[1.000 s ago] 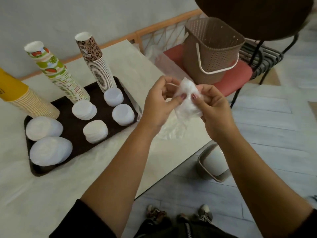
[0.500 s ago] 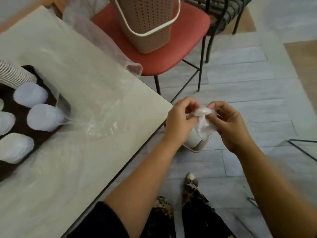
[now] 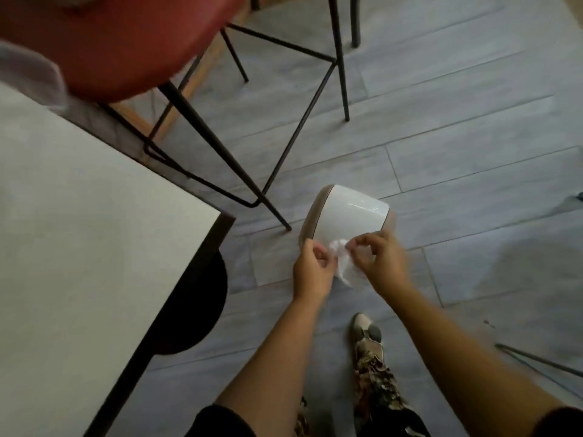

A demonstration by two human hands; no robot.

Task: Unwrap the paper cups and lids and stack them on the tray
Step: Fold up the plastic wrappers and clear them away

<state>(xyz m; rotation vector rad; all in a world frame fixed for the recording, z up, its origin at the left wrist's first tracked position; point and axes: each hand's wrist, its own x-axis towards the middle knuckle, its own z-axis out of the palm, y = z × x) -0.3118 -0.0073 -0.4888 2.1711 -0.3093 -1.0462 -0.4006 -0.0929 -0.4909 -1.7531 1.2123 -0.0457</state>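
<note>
A crumpled clear plastic wrapper [image 3: 342,261] hangs in the air directly above the near edge of a small white bin [image 3: 348,219] that stands on the grey floor. Both hands pinch it. The left hand [image 3: 312,269] holds its left side, fingers curled in; the right hand [image 3: 377,263] holds its top and right side, thumb and fingertips closed on the plastic. The wad sits between the two hands, touching both, with a loose tail trailing down toward the person. Neither hand is clearly nearer the bin; both hover just over its near rim. The bin's lid appears shut, so dropping the wrapper in likely needs it opened first. The table [image 3: 79,247] lies to the bin's left. The cups, lids and tray are out of view.
</note>
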